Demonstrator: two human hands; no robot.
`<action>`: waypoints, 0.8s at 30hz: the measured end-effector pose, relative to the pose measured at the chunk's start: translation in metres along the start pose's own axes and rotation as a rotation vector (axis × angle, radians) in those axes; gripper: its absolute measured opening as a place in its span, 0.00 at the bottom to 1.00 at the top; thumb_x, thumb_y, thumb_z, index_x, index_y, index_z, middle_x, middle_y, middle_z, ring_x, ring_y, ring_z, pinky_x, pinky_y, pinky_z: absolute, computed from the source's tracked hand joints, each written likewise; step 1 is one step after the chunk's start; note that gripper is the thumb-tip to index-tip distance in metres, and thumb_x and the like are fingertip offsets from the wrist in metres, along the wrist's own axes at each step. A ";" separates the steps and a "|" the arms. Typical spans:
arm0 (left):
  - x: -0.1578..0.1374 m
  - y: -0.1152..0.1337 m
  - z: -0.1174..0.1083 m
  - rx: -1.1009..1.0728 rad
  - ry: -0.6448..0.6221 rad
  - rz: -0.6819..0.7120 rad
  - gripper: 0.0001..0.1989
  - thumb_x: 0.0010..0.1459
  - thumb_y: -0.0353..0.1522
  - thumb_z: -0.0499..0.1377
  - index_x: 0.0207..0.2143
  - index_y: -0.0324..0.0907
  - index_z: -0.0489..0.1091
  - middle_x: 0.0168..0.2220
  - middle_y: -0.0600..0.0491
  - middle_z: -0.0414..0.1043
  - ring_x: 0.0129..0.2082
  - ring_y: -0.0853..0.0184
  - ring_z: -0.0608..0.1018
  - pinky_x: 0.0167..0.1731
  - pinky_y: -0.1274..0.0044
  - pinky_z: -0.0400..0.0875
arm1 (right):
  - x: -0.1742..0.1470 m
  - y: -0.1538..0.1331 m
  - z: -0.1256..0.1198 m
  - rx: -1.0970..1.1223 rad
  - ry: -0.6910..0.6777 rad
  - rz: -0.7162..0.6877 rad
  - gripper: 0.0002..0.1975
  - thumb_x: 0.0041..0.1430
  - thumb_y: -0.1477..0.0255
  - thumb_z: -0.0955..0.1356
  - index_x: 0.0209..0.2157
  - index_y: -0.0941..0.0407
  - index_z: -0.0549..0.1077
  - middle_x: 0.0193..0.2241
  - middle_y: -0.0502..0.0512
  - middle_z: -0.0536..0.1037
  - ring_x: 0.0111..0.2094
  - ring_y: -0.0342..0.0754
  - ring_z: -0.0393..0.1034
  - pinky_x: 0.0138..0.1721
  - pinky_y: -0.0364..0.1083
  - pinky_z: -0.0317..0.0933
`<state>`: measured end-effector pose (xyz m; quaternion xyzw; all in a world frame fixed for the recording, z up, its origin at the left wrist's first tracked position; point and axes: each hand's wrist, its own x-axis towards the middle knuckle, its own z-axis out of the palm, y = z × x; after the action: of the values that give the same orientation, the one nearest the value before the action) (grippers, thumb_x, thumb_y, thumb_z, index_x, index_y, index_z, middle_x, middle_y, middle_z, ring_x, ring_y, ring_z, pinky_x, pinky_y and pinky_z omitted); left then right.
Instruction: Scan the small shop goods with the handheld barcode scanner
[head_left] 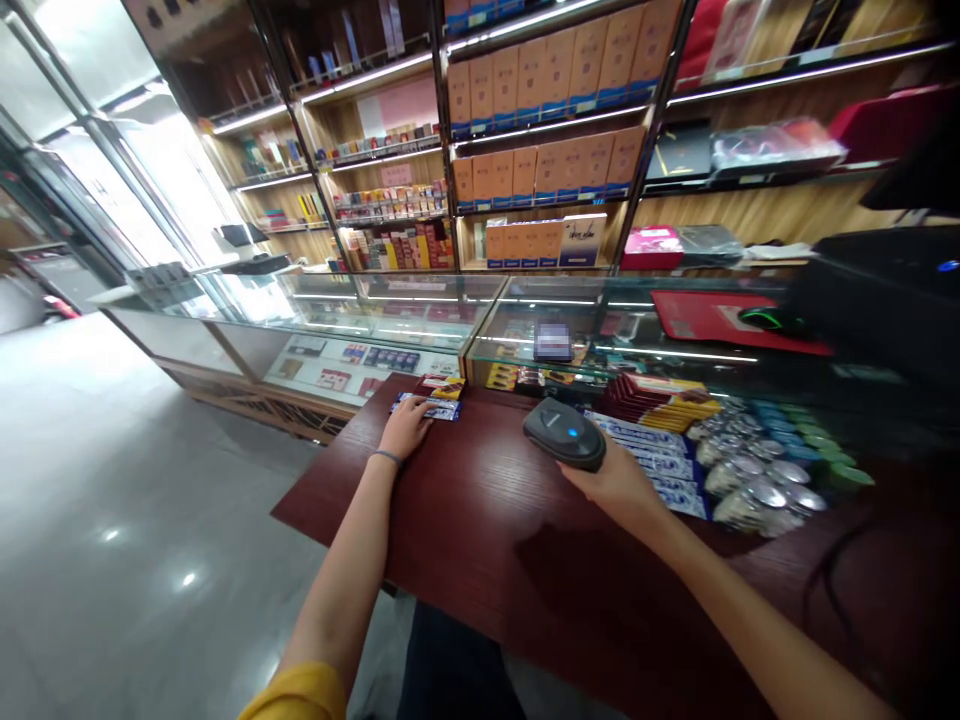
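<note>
Now the right grip (611,480) clasps a scanner (559,434), one o'clock; left grip (406,428), closure unclear, touches a packet (448,411) at eleven.

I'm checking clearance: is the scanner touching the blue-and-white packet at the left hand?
Apart: the head view shows brown tabletop between the scanner, held in the right hand, and the blue-and-white packet at the left hand.

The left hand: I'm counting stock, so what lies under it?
Part of a blue-and-white packet, its right end visible. A red-and-yellow packet shows just beyond. What the left hand covers cannot be seen.
</note>
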<state>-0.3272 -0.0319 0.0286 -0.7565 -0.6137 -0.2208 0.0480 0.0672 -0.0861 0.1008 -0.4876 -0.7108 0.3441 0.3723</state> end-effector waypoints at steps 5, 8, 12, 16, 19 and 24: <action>0.000 -0.004 0.002 -0.023 -0.058 -0.052 0.14 0.65 0.32 0.58 0.51 0.44 0.76 0.51 0.44 0.75 0.53 0.55 0.75 0.57 0.62 0.69 | 0.000 0.012 0.006 -0.041 0.002 0.018 0.24 0.52 0.64 0.71 0.52 0.50 0.73 0.39 0.54 0.83 0.41 0.58 0.78 0.40 0.51 0.69; 0.002 -0.004 -0.001 -0.044 -0.063 -0.037 0.14 0.65 0.33 0.59 0.50 0.44 0.77 0.50 0.45 0.77 0.53 0.55 0.76 0.57 0.64 0.68 | 0.001 0.016 0.007 -0.055 0.000 0.019 0.24 0.52 0.64 0.70 0.52 0.49 0.73 0.41 0.54 0.83 0.43 0.59 0.78 0.43 0.52 0.69; 0.004 0.001 -0.009 -0.058 -0.095 -0.014 0.13 0.64 0.33 0.59 0.49 0.44 0.78 0.50 0.46 0.79 0.51 0.55 0.78 0.56 0.65 0.68 | 0.001 0.018 0.009 -0.066 0.004 0.038 0.23 0.51 0.64 0.70 0.51 0.50 0.72 0.40 0.54 0.83 0.43 0.60 0.78 0.41 0.52 0.69; 0.004 0.019 -0.015 -0.119 -0.090 -0.052 0.11 0.67 0.35 0.56 0.42 0.44 0.79 0.44 0.46 0.81 0.47 0.57 0.80 0.51 0.68 0.70 | 0.002 0.020 0.008 -0.062 -0.002 0.048 0.25 0.51 0.65 0.70 0.53 0.50 0.70 0.40 0.54 0.83 0.42 0.58 0.78 0.38 0.50 0.68; 0.005 0.044 -0.013 -0.322 0.026 -0.169 0.11 0.67 0.37 0.56 0.41 0.45 0.77 0.41 0.47 0.80 0.43 0.59 0.81 0.46 0.72 0.73 | 0.001 0.019 0.008 -0.098 0.016 0.031 0.24 0.52 0.64 0.70 0.52 0.50 0.70 0.39 0.55 0.83 0.42 0.58 0.78 0.41 0.51 0.67; 0.012 0.090 -0.004 -1.192 -0.089 -0.491 0.16 0.64 0.44 0.58 0.45 0.41 0.71 0.34 0.49 0.78 0.26 0.65 0.81 0.27 0.76 0.75 | -0.002 0.009 0.007 -0.186 -0.007 0.060 0.21 0.51 0.65 0.70 0.48 0.48 0.68 0.37 0.52 0.82 0.39 0.57 0.78 0.38 0.49 0.65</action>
<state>-0.2411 -0.0445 0.0549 -0.4994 -0.5423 -0.4967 -0.4580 0.0658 -0.0868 0.0893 -0.5398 -0.7261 0.2893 0.3126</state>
